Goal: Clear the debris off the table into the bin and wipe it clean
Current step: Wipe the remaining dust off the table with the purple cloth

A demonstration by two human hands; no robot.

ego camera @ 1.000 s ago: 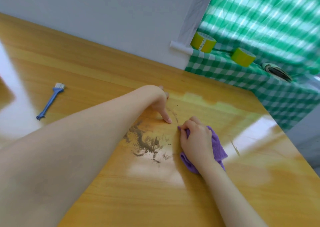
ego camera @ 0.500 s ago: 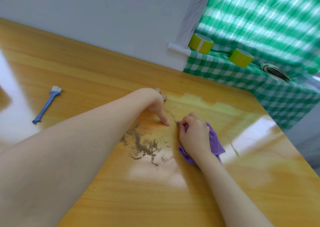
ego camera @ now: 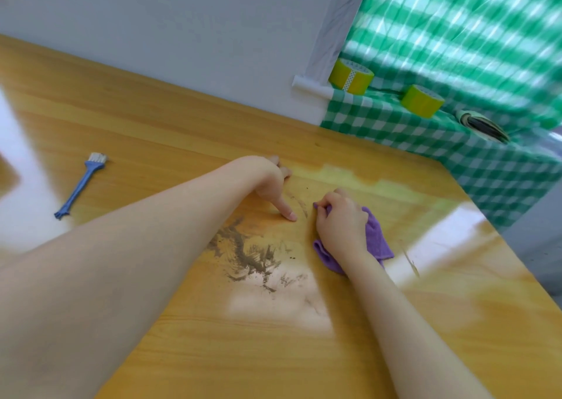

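Surface: glossy wooden table [ego camera: 182, 125], set against a white wall [ego camera: 182, 34]; a green checked cloth [ego camera: 486, 167] covers a lower ledge at the far right.

Left hand [ego camera: 267, 183]: planted on the table at centre, thumb stretched straight with its tip pressed to the wood. Two fingertips show past the knuckles, also touching the wood; the rest is hidden behind the hand. It holds nothing.

Right hand [ego camera: 340, 225]: just right of the left thumb, fingers curled tight round a bunched purple cloth [ego camera: 375, 237], pressing it flat to the table.

Dirt smear [ego camera: 246, 255]: brown, streaked, on the table just near of the left thumb and left of the purple cloth. A thinner streak [ego camera: 301, 207] lies between thumb and right hand.

Blue brush [ego camera: 80, 186]: white bristles, lying flat, well apart to the left.

Two yellow-green tape rolls [ego camera: 351, 78] [ego camera: 421, 100]: on the checked cloth. The left one shows a white strip with dark dots; its printing is too blurred to read.
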